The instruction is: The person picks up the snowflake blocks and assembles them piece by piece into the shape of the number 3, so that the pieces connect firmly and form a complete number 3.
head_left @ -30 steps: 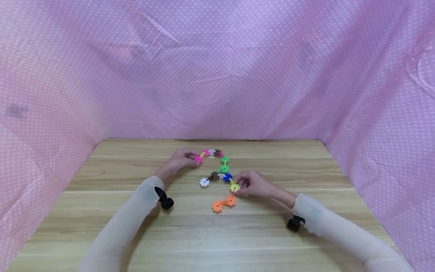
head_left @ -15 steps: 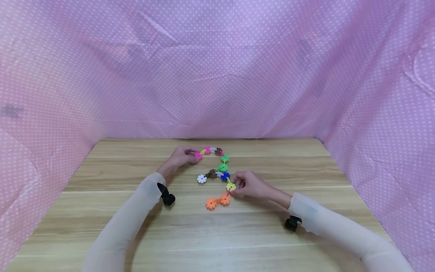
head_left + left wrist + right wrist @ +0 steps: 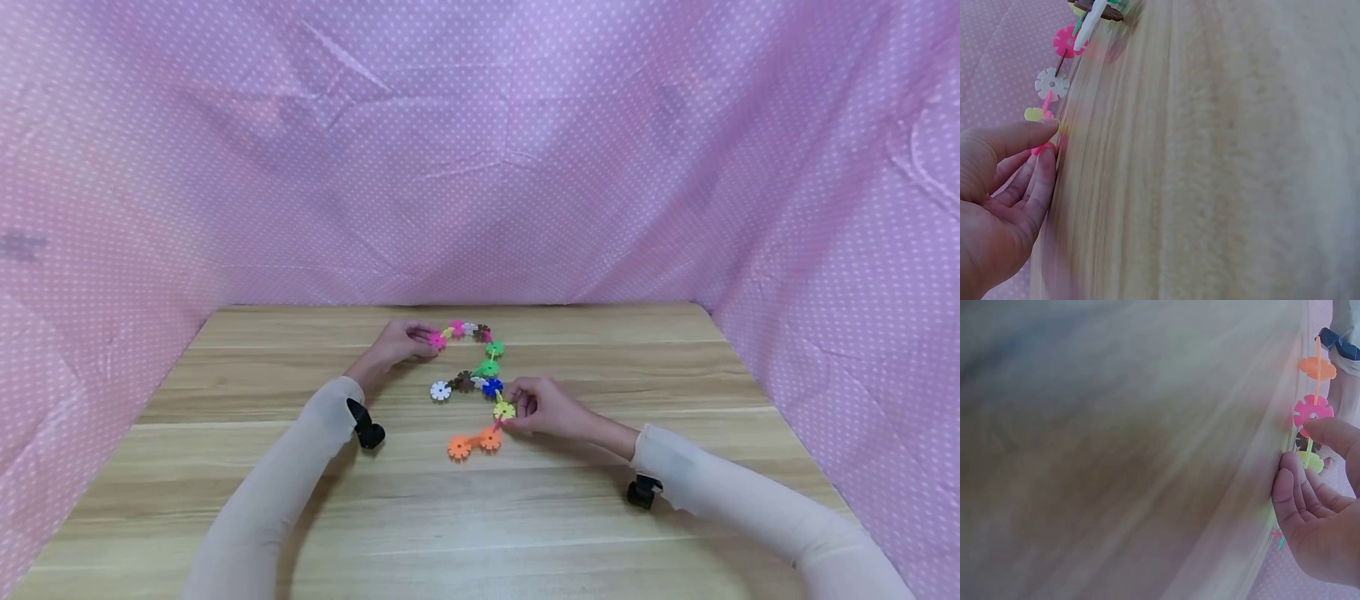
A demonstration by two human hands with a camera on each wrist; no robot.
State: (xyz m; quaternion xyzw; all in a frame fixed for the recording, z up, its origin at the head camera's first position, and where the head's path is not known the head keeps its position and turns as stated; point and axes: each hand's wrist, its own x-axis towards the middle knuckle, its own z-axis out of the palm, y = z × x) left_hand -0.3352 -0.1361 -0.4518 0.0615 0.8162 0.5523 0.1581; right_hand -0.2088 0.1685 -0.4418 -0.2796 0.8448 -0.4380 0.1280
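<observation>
A chain of notched, flower-shaped plastic discs lies in a double curve on the table. My left hand [image 3: 403, 342] pinches the pink disc [image 3: 437, 341] at its far left end; in the left wrist view thumb and fingers partly cover that disc. At the chain's lower right, my right hand [image 3: 551, 408] holds the yellow disc [image 3: 504, 410] by its edge between thumb and fingers. Between the hands run green discs [image 3: 494, 348] and a blue disc [image 3: 492, 387]. A branch ends in a white disc [image 3: 440, 391]. Orange discs [image 3: 460, 447] form the near end.
The wooden table [image 3: 480, 525] reaches back to a pink dotted cloth [image 3: 480, 167] that hangs behind and at both sides. Black wrist cameras [image 3: 366, 425] sit on both sleeved forearms.
My right hand has shifted left with the yellow disc, and the orange end and white disc have swung left with it. My left hand keeps its hold on the pink disc.
</observation>
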